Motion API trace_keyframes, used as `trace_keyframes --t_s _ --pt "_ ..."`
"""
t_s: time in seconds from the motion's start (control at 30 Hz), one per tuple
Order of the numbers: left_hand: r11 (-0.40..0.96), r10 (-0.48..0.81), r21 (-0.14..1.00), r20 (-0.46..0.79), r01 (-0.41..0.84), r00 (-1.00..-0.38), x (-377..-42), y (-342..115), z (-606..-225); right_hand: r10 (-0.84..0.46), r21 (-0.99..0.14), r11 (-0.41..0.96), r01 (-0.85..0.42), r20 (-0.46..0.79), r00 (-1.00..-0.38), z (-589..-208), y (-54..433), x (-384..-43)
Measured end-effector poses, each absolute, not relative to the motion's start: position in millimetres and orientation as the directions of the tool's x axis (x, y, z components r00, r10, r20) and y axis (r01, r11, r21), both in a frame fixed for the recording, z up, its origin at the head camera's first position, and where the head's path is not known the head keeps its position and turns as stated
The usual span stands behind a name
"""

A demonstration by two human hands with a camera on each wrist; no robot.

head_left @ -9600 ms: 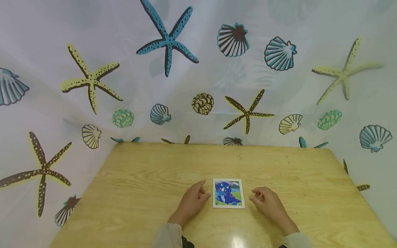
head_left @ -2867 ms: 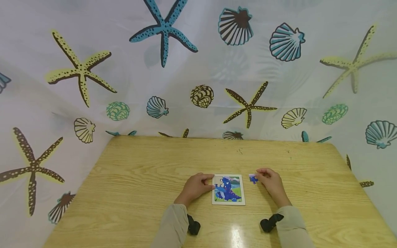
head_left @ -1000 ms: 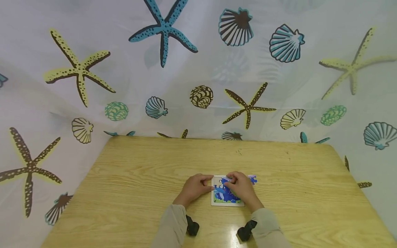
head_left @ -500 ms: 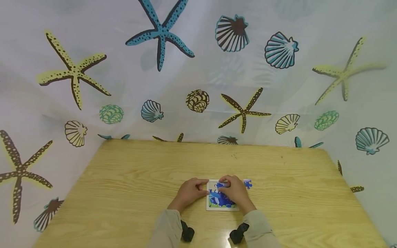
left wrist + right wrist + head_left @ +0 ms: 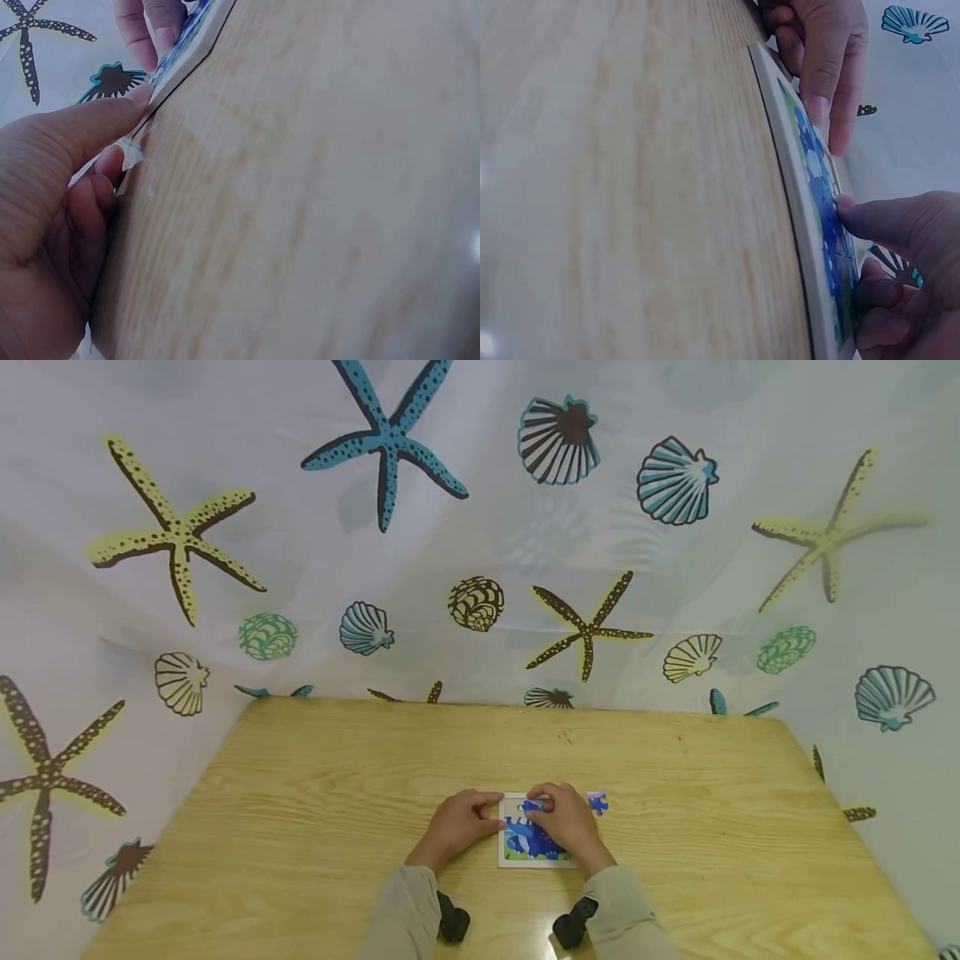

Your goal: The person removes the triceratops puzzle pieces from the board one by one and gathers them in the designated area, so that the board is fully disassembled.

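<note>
A small square jigsaw puzzle (image 5: 531,842) with a blue dinosaur picture lies in a white frame (image 5: 525,864) on the wooden table. Its upper left corner shows bare backing. My left hand (image 5: 455,828) holds the frame's left edge with thumb and index finger, the other fingers curled below. My right hand (image 5: 570,822) reaches over the puzzle and pinches a blue puzzle piece at the top middle. In the right wrist view its thumb (image 5: 877,219) touches the picture's surface. A loose blue puzzle piece (image 5: 597,802) lies just right of the frame, partly behind the right hand.
The wooden table (image 5: 337,760) extends around the puzzle on all sides. A white cloth (image 5: 420,568) printed with starfish and shells hangs behind and at both sides of it. Black wrist mounts (image 5: 452,920) sit below both hands.
Earlier the puzzle was whole with both hands beside it. A corner piece was then taken out and laid at right. The right hand has since come back over the puzzle, barely moving lately.
</note>
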State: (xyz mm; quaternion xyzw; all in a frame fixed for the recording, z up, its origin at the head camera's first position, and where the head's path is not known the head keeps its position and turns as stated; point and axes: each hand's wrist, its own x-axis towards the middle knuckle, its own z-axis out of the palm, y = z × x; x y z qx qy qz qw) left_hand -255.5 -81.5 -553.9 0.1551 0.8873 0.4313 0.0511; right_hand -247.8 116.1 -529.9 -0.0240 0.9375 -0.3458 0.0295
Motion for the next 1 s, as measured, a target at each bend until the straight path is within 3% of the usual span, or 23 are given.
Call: trace_keyframes --t_s 0.27,0.63,1.0 --pt "0.59 0.304 0.78 0.024 0.208 -0.952 -253.8 -83.0 -551.8 -0.095 -0.65 0.76 -0.005 -0.103 -0.99 -524.7 114.6 -250.4" --pt "0.599 0.321 0.765 0.041 0.236 -0.946 -256.0 -78.7 -547.0 -0.217 -0.572 0.811 -0.122 -0.101 -0.971 -517.7 122.1 -252.4" --pt "0.591 0.31 0.777 0.029 0.216 -0.95 -255.7 -78.4 -549.4 -0.192 -0.591 0.804 -0.073 -0.142 -0.971 -518.5 120.2 -253.1"
